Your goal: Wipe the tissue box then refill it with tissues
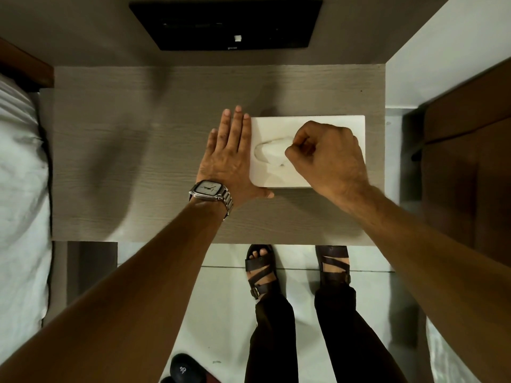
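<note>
A white rectangular tissue box [276, 128] lies flat on the grey wooden table [138, 161], toward its right side. White tissue [272, 152] bulges from the oval slot in the box's top. My right hand [329, 153] rests on the box with its fingers pinched around that tissue. My left hand [228, 153] lies flat with fingers straight, pressed against the box's left end, the thumb along its near edge. A metal watch sits on the left wrist.
A black flat panel [229, 23] hangs on the wall behind the table. A bed with white sheets [19, 189] borders the left, dark wooden furniture [470, 175] the right. My sandalled feet [262, 269] stand on the pale floor below the table edge, near a black slipper [185, 369].
</note>
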`<move>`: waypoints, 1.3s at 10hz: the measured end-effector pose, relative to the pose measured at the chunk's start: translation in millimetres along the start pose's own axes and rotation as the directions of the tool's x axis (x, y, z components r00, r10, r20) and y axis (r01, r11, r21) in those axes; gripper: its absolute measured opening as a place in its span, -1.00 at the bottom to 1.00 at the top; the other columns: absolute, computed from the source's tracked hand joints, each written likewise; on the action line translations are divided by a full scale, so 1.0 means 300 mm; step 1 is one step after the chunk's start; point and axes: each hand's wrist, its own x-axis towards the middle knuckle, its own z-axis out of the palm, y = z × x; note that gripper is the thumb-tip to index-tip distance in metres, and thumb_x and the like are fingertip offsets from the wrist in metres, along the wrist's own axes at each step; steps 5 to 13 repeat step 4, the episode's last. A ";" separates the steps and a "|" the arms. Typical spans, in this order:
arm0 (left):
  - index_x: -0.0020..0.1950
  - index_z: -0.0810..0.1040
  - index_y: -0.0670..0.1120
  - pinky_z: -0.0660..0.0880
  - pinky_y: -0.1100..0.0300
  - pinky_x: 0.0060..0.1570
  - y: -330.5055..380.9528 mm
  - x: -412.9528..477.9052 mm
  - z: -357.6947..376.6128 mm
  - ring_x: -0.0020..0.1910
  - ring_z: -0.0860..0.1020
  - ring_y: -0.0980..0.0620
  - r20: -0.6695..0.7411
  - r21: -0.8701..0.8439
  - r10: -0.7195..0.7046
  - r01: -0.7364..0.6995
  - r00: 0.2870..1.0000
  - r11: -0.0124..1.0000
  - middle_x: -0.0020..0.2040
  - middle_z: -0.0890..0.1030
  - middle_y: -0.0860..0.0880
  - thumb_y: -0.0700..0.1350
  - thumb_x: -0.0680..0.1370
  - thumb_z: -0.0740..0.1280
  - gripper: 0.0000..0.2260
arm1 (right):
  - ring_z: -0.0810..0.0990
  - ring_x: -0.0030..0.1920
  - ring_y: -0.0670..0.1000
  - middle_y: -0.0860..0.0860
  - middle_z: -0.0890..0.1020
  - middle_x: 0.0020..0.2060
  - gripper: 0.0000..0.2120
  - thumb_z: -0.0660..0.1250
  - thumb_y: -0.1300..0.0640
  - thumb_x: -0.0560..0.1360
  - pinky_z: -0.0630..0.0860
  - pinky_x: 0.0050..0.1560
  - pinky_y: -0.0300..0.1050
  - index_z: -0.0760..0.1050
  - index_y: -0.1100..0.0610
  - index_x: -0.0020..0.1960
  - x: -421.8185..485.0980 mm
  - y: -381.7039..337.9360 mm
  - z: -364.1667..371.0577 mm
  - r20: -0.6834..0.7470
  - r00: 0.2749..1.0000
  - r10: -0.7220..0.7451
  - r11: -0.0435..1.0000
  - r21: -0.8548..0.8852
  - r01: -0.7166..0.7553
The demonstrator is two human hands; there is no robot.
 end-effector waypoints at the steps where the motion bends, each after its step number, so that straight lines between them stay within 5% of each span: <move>1: 0.56 -0.32 -0.18 -0.19 -0.15 0.52 -0.001 -0.002 -0.004 0.56 -0.28 -0.16 0.008 0.001 -0.003 0.003 1.000 1.000 0.60 -0.26 -0.17 0.51 0.15 0.41 0.37 | 0.66 -0.18 -0.01 -0.01 0.72 -0.18 -0.82 0.37 -0.02 0.52 0.64 -0.01 -0.02 0.63 0.08 -0.02 0.000 0.002 0.000 -0.001 1.000 -0.015 1.000 0.011 0.015; 3: 0.55 -0.35 -0.18 -0.23 -0.18 0.51 0.003 -0.006 -0.028 0.56 -0.29 -0.15 0.008 -0.013 -0.002 0.002 1.000 1.000 0.60 -0.28 -0.16 0.57 0.09 0.36 0.41 | 0.65 -0.20 -0.03 0.01 0.70 -0.16 -0.81 0.34 0.04 0.55 0.65 -0.11 -0.05 0.61 0.13 0.06 -0.022 0.014 -0.017 -0.110 0.994 0.008 0.989 0.150 0.009; 4: 0.56 -0.29 -0.19 -0.22 -0.18 0.51 0.005 -0.036 -0.047 0.57 -0.25 -0.13 -0.065 -0.074 -0.013 0.008 0.998 0.997 0.61 -0.22 -0.17 0.63 0.07 0.27 0.40 | 0.63 -0.22 0.01 0.06 0.64 -0.22 -0.87 0.28 0.21 0.58 0.63 -0.26 0.00 0.58 0.24 0.01 -0.050 0.024 -0.073 -0.256 0.935 0.247 0.818 0.572 -0.060; 13: 0.56 -0.29 -0.19 -0.22 -0.18 0.51 0.005 -0.036 -0.047 0.57 -0.25 -0.13 -0.065 -0.074 -0.013 0.008 0.998 0.997 0.61 -0.22 -0.17 0.63 0.07 0.27 0.40 | 0.63 -0.22 0.01 0.06 0.64 -0.22 -0.87 0.28 0.21 0.58 0.63 -0.26 0.00 0.58 0.24 0.01 -0.050 0.024 -0.073 -0.256 0.935 0.247 0.818 0.572 -0.060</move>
